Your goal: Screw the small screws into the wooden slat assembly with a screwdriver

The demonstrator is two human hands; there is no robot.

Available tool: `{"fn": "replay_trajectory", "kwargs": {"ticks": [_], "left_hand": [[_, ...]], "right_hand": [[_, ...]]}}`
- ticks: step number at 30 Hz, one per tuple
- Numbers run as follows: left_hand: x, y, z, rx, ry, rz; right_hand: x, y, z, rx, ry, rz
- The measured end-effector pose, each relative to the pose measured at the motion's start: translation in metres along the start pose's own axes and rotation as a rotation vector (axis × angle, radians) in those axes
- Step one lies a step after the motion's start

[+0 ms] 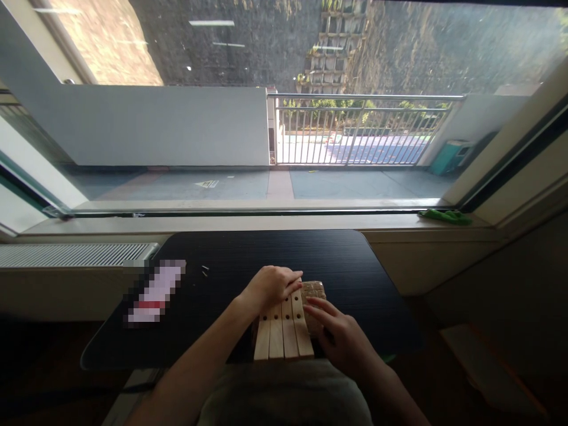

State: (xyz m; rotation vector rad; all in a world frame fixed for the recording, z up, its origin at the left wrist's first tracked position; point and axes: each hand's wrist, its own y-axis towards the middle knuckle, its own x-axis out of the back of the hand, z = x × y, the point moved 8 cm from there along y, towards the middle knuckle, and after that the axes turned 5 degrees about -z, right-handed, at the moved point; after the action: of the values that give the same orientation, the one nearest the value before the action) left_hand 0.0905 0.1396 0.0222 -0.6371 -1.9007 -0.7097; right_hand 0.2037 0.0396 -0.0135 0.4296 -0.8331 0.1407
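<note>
Several pale wooden slats [277, 340] with drilled holes lie side by side at the near edge of the black table, pointing away from me. My left hand [273, 289] lies across their far ends, its fingers stretched to the right and its palm hiding part of the wood. Beside the slats on the right is a brown block with a shiny, wrapped-looking surface [314, 290]. My right hand [337, 331] is at that side with fingers extended, over the block and close to the rightmost slat. Contact there is hard to make out.
Two small metal pieces, perhaps screws [205, 271], lie on the black table [248, 248] to the left. A blurred pink-and-white item [157, 293] is farther left. Behind the table are a windowsill [266, 222] with a green cloth [446, 217] and a radiator [75, 254].
</note>
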Motion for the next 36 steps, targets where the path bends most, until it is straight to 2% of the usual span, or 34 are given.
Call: {"fn": "replay_trajectory", "kwargs": {"ticks": [7, 16, 18, 19, 22, 24, 25, 27, 30, 33, 36], "left_hand": [[-0.003, -0.001, 0.000, -0.013, 0.043, -0.003], [-0.004, -0.002, -0.002, -0.015, 0.030, -0.020], [0.007, -0.005, -0.005, -0.057, 0.038, -0.106], [0.017, -0.009, -0.003, -0.053, 0.026, -0.193], [0.056, -0.034, 0.029, 0.091, -0.030, -0.513], [0.076, -0.063, 0.065, 0.239, -0.002, -0.680], [0.082, -0.079, 0.087, 0.338, 0.040, -0.718], [0.087, -0.109, 0.128, 0.526, 0.156, -0.710], [0.083, -0.140, 0.169, 0.611, 0.209, -0.661], [0.072, -0.150, 0.187, 0.604, 0.231, -0.564], [0.066, -0.147, 0.195, 0.598, 0.258, -0.499]], "right_hand": [[-0.008, 0.013, 0.008, 0.038, -0.227, 0.187], [-0.007, 0.020, 0.019, 0.090, -0.261, 0.239], [-0.009, 0.021, 0.015, 0.093, -0.267, 0.245], [-0.009, 0.021, 0.013, 0.091, -0.277, 0.244], [-0.013, 0.019, 0.009, 0.095, -0.288, 0.245], [-0.014, 0.018, 0.006, 0.091, -0.276, 0.232], [-0.015, 0.017, 0.004, 0.086, -0.270, 0.223], [-0.017, 0.016, 0.000, 0.074, -0.262, 0.212], [-0.021, 0.014, -0.008, 0.071, -0.253, 0.209], [-0.025, 0.011, -0.014, 0.078, -0.247, 0.216], [-0.026, 0.010, -0.018, 0.073, -0.228, 0.210]]}}
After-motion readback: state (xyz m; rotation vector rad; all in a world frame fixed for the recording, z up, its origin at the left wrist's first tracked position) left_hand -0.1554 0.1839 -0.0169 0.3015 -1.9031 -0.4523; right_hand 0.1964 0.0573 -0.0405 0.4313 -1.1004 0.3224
